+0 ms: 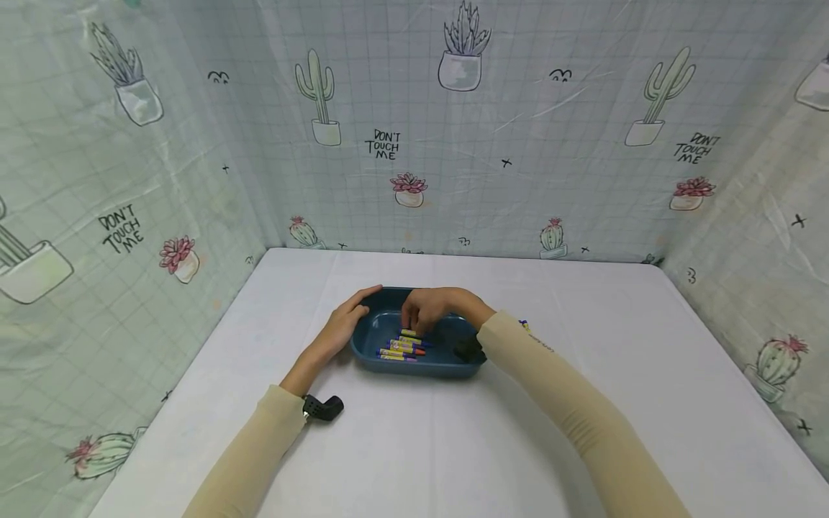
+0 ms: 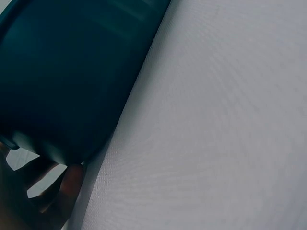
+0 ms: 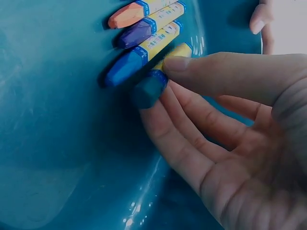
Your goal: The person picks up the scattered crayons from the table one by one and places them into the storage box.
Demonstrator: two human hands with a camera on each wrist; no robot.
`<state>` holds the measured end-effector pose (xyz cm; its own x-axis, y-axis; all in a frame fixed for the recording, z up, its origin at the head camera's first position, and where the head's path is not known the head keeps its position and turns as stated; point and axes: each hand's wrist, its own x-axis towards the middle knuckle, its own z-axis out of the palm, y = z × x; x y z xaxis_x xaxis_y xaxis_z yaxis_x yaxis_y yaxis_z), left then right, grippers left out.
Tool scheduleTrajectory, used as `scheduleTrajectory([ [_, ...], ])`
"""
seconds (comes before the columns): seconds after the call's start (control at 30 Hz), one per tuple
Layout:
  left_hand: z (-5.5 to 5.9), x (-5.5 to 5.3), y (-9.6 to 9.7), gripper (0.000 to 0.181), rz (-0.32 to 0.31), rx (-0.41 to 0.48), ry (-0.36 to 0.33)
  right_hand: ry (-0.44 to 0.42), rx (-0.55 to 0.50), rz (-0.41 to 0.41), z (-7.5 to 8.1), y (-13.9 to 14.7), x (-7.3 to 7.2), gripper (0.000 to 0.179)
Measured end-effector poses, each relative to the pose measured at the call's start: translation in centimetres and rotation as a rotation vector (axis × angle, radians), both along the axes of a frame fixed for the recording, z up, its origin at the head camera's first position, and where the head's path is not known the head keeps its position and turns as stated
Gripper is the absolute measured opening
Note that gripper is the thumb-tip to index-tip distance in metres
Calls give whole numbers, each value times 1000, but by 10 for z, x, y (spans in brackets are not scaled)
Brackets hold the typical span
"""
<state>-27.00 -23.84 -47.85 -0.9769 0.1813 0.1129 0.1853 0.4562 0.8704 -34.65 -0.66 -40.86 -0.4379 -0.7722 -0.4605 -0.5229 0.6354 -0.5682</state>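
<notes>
A blue rectangular tray (image 1: 414, 370) stands on the table. Inside it, several crayons (image 1: 396, 352) with yellow-and-blue wrappers lie side by side. My right hand (image 1: 427, 306) reaches into the tray and pinches a dark teal crayon (image 3: 149, 91) between thumb and fingers, at the end of the row. Beside that one are a blue crayon (image 3: 127, 66), a purple crayon (image 3: 136, 34) and an orange crayon (image 3: 125, 16). My left hand (image 1: 340, 324) holds the tray's left end, its thumb over the rim. In the left wrist view its fingers (image 2: 72, 184) touch the outer wall.
Right of the tray, part of another crayon (image 1: 524, 324) shows behind the right sleeve (image 1: 550, 367). A white cloth covers the table (image 1: 401, 439). A patterned curtain (image 1: 414, 115) surrounds the back and sides. A black wrist device (image 1: 322, 409) sits at the left cuff.
</notes>
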Motion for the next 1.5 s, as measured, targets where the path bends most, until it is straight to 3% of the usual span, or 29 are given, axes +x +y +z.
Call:
scheduleTrajectory([
  [0.2, 1, 0, -1, 51, 1, -10, 5, 35, 12, 1, 0, 1, 1, 18],
  [0.67, 1, 1, 2, 51, -1, -1, 4, -47, 26, -41, 0, 1, 2, 26],
  [0.87, 2, 1, 3, 51, 9, 1, -8, -28, 26, -49, 7, 8, 4, 30],
  [1.23, 1, 1, 2, 52, 11, -7, 7, 46, -118, -22, 27, 49, 8, 35],
  [1.5, 1, 1, 3, 51, 18, -19, 8, 106, -227, -104, 42, 94, 22, 31],
])
